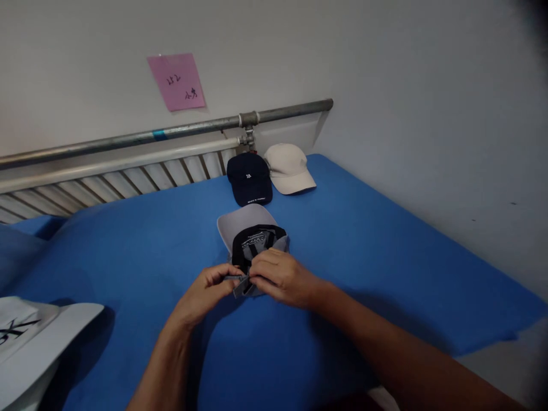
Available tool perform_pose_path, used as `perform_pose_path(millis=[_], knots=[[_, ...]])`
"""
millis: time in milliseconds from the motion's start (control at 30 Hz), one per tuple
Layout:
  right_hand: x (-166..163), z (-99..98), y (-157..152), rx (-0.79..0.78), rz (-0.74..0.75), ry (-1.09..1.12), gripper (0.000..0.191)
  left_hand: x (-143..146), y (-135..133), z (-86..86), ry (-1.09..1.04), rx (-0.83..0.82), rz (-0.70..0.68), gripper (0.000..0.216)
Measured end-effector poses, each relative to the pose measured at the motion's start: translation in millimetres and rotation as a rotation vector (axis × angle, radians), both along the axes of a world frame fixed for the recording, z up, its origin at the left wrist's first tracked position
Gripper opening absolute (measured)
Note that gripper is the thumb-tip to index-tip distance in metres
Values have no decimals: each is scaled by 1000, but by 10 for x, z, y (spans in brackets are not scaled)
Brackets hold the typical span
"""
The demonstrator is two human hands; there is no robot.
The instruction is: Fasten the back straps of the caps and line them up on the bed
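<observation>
A grey cap (pixel 246 224) lies upside down on the blue sheet (pixel 363 240), its brim pointing away from me and its black inner band showing. My left hand (pixel 209 291) is closed in a pinch on the cap's grey back strap (pixel 240 283). My right hand (pixel 280 277) is closed over the rear of the cap, fingers meeting the left hand at the strap.
A navy cap (pixel 249 178) and a beige cap (pixel 289 167) sit side by side at the far end near the wall. A white brimmed hat (pixel 38 337) lies at the lower left. A metal pipe (pixel 171 132) and radiator slats (pixel 107 182) run behind; a pink note (pixel 176 81) hangs on the wall.
</observation>
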State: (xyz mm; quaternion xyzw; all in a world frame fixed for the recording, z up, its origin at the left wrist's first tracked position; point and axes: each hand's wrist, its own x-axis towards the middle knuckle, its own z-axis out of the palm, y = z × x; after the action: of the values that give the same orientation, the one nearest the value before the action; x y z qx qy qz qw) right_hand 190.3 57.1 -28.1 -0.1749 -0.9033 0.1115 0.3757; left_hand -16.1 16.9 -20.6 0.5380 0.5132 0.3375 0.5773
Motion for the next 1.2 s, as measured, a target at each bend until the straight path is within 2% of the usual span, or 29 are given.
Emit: perform_pose_path(millis=[100,400,667,867,1000,1200], knots=[[-3,-7,3,24,-18,-7,14,51,-9,12,-33,-50,32,12],[-26,13,-32,50,-44,18,16,83,4,-20,8,1,113,9],[-57,-10,-62,31,-81,87,16,92,6,-49,-74,-7,155,4],[-62,13,-72,51,-86,106,15,112,19,-38,-184,-67,229,12],[-69,22,-73,89,-107,108,15,109,19,-26,-175,-77,192,16],[-88,-11,-82,69,-129,37,17,97,18,-37,-57,14,135,10]])
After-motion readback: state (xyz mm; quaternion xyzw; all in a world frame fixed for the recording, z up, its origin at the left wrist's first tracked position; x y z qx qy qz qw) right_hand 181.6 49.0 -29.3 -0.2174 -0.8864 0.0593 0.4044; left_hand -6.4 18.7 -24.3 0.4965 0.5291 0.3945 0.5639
